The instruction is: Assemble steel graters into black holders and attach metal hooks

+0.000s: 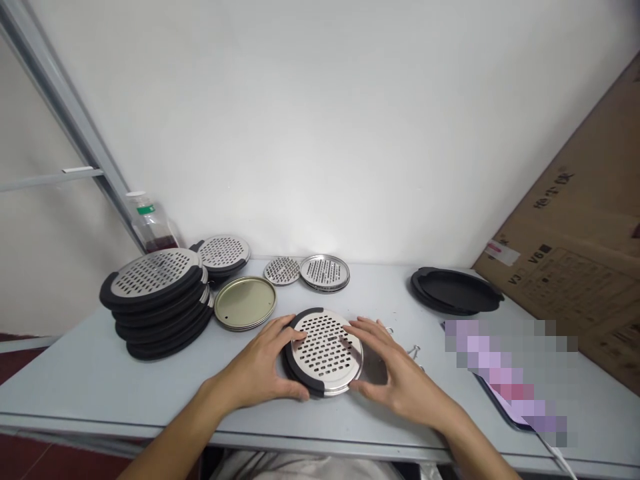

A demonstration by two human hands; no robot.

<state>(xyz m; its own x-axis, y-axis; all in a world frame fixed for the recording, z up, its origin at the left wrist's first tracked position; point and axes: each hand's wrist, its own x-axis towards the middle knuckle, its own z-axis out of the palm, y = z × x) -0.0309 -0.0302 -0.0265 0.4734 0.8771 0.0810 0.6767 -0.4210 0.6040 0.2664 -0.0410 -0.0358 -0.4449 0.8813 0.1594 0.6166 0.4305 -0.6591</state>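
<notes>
Perforated grater plate, lower centre: our left hand grips its edge, right hand spread open against it.

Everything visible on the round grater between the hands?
The round grater is a silver, steel-looking disc punched with rows of oblong holes inside a plain metal ring. A black, rubbery-looking rim shows along its left and lower edge. It sits on the grey table, near the front edge. The left hand grips its left side; the right hand touches its right side.
</notes>
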